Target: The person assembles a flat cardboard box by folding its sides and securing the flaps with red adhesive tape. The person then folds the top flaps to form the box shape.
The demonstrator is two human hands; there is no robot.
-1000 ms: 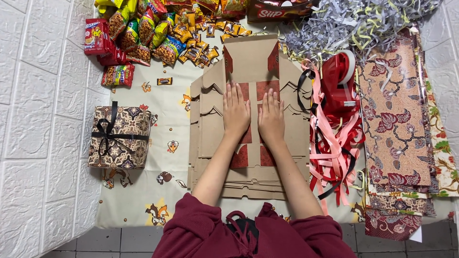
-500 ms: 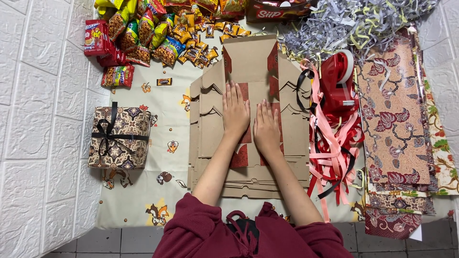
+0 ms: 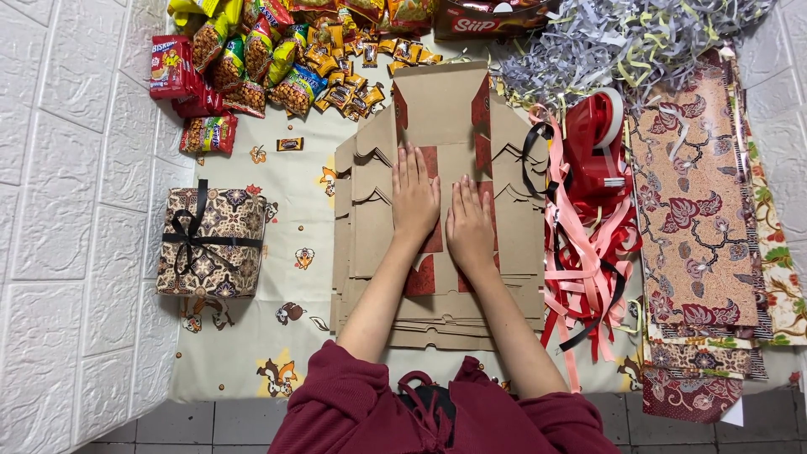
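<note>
On the cardboard box blank (image 3: 437, 118) stack, I press left hand (image 3: 415, 197) and right hand (image 3: 471, 229) flat, fingers spread, gripping nothing, flattening it.

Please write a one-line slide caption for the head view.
Left hand and right hand pressed flat on a stack of flattened brown cardboard boxes, beside a patterned ribboned gift box.

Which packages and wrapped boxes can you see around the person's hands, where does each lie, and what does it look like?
Snack packets: heaped top left, small bags in red, yellow and green.
Small candies: beside that heap, orange-yellow wrappers.
Gift box: left on the cloth, square, brown patterned paper, black ribbon bow.
Flat cardboard boxes: centre stack, brown with red panels, under the left hand and right hand.
Red carton: top edge, partly cut off.
</note>
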